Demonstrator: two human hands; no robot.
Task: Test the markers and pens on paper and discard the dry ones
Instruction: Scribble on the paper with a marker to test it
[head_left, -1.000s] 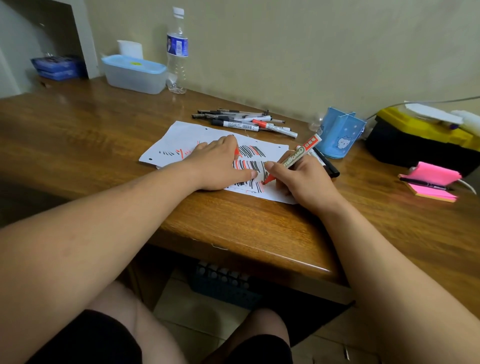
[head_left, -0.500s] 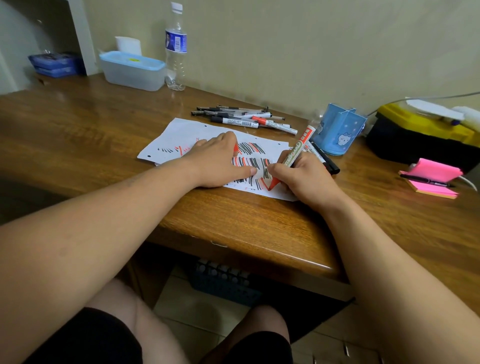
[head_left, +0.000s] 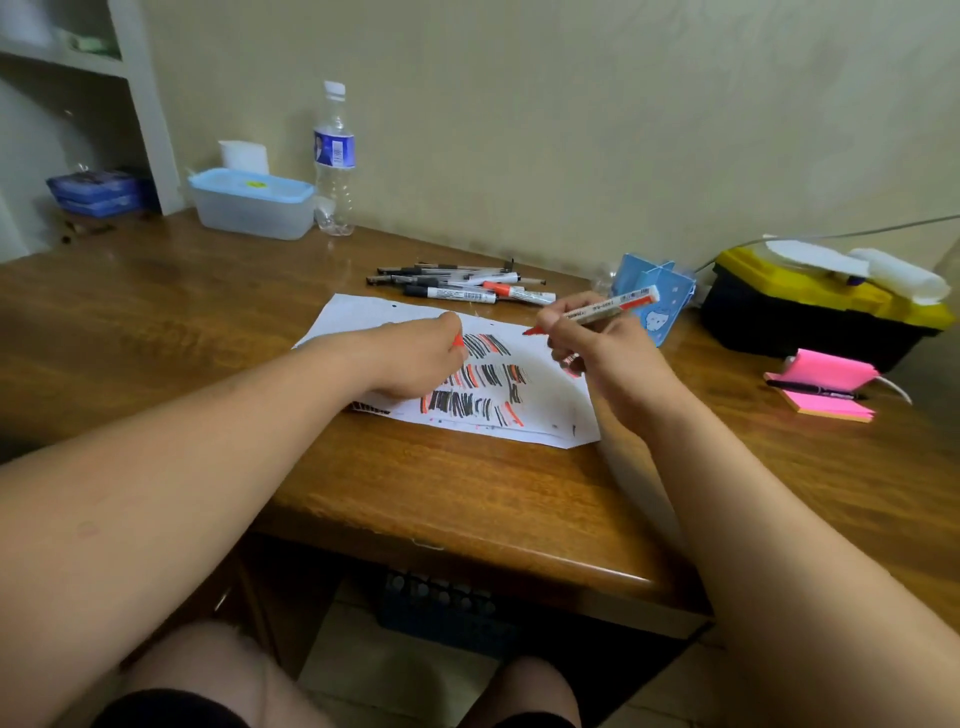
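On the wooden desk (head_left: 156, 312), a plastic container (head_left: 249, 208) and a water bottle (head_left: 335, 161) stand at the far left by the wall. The left hand (head_left: 415, 358) rests on the paper (head_left: 363, 312), its fingers curled around a small red cap (head_left: 457, 340). The paper carries many black and red strokes. Behind it lies a pile of pens (head_left: 457, 283). The right hand (head_left: 608, 353) grips the red marker (head_left: 602, 309) above the paper, its tip pointing left. Further right are a blue holder (head_left: 660, 312), a black and yellow box (head_left: 810, 322) and pink sticky notes (head_left: 826, 379).
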